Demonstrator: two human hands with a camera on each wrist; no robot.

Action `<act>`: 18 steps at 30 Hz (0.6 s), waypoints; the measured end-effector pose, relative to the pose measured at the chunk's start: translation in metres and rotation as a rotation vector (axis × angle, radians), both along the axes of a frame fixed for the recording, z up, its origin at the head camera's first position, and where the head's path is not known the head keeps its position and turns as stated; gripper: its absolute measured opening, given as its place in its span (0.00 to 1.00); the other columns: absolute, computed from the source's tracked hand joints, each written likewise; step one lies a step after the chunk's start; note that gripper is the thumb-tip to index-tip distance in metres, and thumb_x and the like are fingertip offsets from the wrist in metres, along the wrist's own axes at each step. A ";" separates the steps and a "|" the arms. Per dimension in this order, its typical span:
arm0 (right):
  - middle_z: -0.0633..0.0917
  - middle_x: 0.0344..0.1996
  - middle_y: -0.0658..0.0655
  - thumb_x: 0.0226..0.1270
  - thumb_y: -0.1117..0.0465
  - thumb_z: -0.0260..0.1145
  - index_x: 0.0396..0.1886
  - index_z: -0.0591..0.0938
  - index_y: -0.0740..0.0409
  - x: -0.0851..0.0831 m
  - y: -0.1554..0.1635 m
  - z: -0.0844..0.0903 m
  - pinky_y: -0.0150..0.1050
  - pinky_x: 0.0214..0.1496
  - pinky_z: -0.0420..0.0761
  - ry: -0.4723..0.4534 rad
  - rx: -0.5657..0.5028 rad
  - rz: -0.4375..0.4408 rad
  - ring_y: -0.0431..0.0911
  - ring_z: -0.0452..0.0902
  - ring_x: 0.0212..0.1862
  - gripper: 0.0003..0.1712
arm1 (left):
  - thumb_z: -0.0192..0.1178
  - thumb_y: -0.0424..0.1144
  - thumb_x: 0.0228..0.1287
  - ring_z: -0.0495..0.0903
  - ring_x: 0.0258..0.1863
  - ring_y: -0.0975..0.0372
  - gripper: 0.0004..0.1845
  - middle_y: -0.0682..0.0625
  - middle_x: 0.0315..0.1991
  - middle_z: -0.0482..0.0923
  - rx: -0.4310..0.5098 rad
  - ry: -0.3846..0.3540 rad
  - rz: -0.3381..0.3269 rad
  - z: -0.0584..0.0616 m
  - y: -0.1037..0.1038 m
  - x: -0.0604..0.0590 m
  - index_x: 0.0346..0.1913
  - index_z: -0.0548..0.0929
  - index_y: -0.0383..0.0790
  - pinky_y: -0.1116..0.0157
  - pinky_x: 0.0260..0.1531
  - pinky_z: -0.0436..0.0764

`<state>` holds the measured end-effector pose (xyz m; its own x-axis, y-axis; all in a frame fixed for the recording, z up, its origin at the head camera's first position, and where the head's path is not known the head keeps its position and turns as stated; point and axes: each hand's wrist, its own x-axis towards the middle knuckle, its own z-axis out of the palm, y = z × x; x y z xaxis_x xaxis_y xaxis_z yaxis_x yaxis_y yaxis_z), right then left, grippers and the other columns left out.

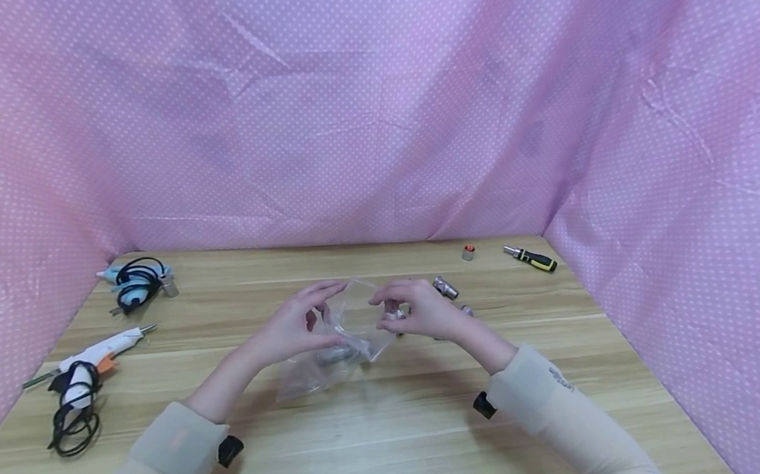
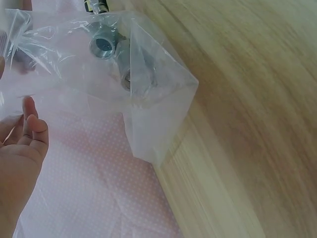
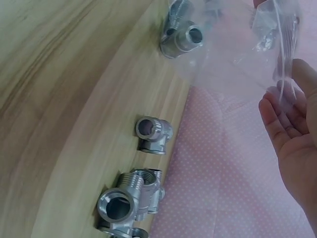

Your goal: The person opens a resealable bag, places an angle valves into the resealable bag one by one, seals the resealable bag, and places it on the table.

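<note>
The left hand (image 1: 292, 331) pinches one edge of a clear plastic zip bag (image 1: 326, 355) just above the wooden desk (image 1: 389, 452); the right hand (image 1: 416, 314) pinches the opposite edge. Silver threaded metal pipe fittings (image 2: 111, 54) sit inside, more loose fittings (image 3: 148, 135) lying rightward. Seemingly mid-filling; next, spread the mouth and grasp a loose fitting.
</note>
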<state>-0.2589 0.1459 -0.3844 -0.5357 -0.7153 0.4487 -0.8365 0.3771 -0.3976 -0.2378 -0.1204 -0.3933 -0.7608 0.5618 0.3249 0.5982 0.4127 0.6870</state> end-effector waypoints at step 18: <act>0.80 0.55 0.55 0.50 0.60 0.75 0.55 0.79 0.57 0.008 0.061 0.008 0.41 0.53 0.79 -0.078 0.017 -0.106 0.46 0.78 0.53 0.29 | 0.74 0.41 0.46 0.72 0.23 0.59 0.44 0.44 0.65 0.64 0.031 -0.043 0.017 -0.008 -0.006 0.000 0.68 0.66 0.40 0.72 0.19 0.73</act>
